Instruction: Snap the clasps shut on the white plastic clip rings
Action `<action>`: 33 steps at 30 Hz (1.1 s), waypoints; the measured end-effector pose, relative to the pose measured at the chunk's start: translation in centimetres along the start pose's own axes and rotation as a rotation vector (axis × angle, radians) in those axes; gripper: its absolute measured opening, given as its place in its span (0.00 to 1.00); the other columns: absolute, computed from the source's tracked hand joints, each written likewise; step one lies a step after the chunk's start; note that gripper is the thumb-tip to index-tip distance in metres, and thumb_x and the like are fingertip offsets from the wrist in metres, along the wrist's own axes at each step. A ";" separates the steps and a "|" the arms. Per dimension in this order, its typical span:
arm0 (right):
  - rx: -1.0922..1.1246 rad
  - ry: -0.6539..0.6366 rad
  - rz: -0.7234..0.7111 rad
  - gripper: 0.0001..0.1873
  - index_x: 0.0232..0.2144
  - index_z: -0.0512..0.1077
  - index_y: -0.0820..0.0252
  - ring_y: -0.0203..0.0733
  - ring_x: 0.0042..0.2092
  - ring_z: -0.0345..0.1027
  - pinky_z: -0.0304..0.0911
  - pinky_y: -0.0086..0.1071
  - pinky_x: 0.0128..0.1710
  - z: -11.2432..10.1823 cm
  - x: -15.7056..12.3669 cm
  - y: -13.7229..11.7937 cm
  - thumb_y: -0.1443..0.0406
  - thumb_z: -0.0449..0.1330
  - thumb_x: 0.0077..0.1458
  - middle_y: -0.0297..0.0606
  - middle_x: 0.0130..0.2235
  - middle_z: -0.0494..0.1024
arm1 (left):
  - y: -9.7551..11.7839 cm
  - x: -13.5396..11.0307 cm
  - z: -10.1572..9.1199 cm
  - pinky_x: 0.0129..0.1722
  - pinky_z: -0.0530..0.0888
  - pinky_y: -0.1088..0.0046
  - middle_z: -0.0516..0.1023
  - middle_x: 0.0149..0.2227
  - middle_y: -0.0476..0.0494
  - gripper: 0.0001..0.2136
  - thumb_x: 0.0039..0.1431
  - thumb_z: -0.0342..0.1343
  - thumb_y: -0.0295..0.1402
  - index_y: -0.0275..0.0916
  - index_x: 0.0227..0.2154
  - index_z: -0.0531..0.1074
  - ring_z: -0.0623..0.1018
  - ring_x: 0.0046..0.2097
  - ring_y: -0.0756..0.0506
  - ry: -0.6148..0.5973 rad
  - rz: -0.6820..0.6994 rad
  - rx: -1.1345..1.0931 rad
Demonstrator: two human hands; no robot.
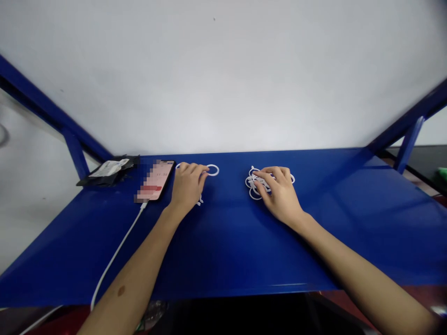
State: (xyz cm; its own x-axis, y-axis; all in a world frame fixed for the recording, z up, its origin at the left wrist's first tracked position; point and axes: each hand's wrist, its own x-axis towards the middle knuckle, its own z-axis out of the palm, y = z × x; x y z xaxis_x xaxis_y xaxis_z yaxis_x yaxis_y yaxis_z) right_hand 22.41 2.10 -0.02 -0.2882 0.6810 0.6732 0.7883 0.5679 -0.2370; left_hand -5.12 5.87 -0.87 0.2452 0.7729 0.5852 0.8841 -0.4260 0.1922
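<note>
My left hand [188,182] is held low over the blue tabletop with its fingers closed around a white ring [218,171]. Part of the ring pokes out past the thumb and fingertips, and the palm hides the rest. Small white knobbed ends [199,203] show below that hand. Farther right, a loose pile of thin white rings [254,197] lies overlapped on the table. My right hand [277,188] covers much of this pile, with thumb and forefinger curled in on the rings at its left side. How many rings it grips is hidden.
A phone [156,181] with its screen lit lies left of my left hand, and a white cable [118,251] runs from it over the front edge. Beyond it sits a black plastic packet [110,170] with a white label. Blue frame bars [75,149] flank the table, and a white wall [223,83] rises behind.
</note>
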 end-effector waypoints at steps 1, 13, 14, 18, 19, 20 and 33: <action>0.025 0.001 -0.007 0.14 0.52 0.74 0.58 0.54 0.50 0.63 0.68 0.51 0.50 -0.2 0.0 -0.4 0.64 0.57 0.66 0.47 0.47 0.77 | 0.8 -0.1 -0.2 0.45 0.69 0.59 0.81 0.39 0.43 0.07 0.68 0.53 0.32 0.41 0.41 0.76 0.72 0.43 0.39 0.001 0.082 -0.085; 0.538 -0.255 0.081 0.08 0.44 0.74 0.58 0.38 0.37 0.76 0.72 0.33 0.38 -1.1 -0.8 -2.9 0.65 0.55 0.68 0.38 0.38 0.82 | 7.1 -2.2 -2.1 0.43 0.74 0.69 0.80 0.39 0.49 0.07 0.67 0.56 0.27 0.43 0.45 0.74 0.75 0.42 0.47 0.044 0.308 -0.515; 0.562 -0.254 0.099 0.07 0.43 0.74 0.58 0.37 0.35 0.76 0.72 0.32 0.36 -1.2 -0.8 -3.0 0.64 0.55 0.68 0.37 0.37 0.82 | 7.2 -2.2 -2.1 0.43 0.74 0.69 0.80 0.39 0.49 0.06 0.67 0.56 0.28 0.43 0.44 0.74 0.75 0.42 0.47 0.048 0.287 -0.521; 0.634 -0.278 0.113 0.08 0.40 0.75 0.56 0.37 0.34 0.76 0.72 0.32 0.35 -1.5 -0.7 -3.3 0.63 0.56 0.68 0.36 0.37 0.82 | 7.1 -2.2 -2.0 0.42 0.75 0.68 0.80 0.37 0.49 0.03 0.67 0.57 0.33 0.43 0.40 0.74 0.76 0.40 0.47 0.070 0.210 -0.493; 0.648 -0.285 0.115 0.08 0.39 0.75 0.56 0.37 0.35 0.77 0.72 0.32 0.35 -1.6 -0.6 -3.3 0.63 0.56 0.68 0.37 0.38 0.82 | 7.0 -2.2 -2.0 0.42 0.75 0.67 0.80 0.36 0.49 0.03 0.67 0.57 0.34 0.43 0.39 0.75 0.76 0.40 0.46 0.080 0.203 -0.482; 0.661 -0.292 0.117 0.08 0.39 0.75 0.56 0.38 0.36 0.77 0.73 0.32 0.36 -1.6 -0.6 -3.3 0.63 0.57 0.67 0.37 0.38 0.83 | 7.0 -2.2 -1.9 0.41 0.74 0.67 0.80 0.35 0.48 0.03 0.67 0.57 0.34 0.42 0.38 0.75 0.76 0.40 0.46 0.091 0.198 -0.473; 0.490 -0.275 -0.014 0.09 0.43 0.75 0.56 0.42 0.43 0.75 0.71 0.37 0.44 -0.6 -0.7 -2.4 0.65 0.54 0.69 0.39 0.41 0.81 | 5.0 -1.7 -1.8 0.46 0.70 0.62 0.82 0.35 0.47 0.06 0.66 0.57 0.36 0.42 0.35 0.77 0.75 0.41 0.42 -0.153 0.179 -0.200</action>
State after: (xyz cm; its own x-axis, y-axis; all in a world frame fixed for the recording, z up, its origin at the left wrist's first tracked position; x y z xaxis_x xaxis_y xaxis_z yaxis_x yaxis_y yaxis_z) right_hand 21.04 -0.08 0.49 -0.4795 0.7304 0.4864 0.4576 0.6811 -0.5716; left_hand -1.85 1.58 0.50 0.4607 0.7325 0.5012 0.7293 -0.6343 0.2566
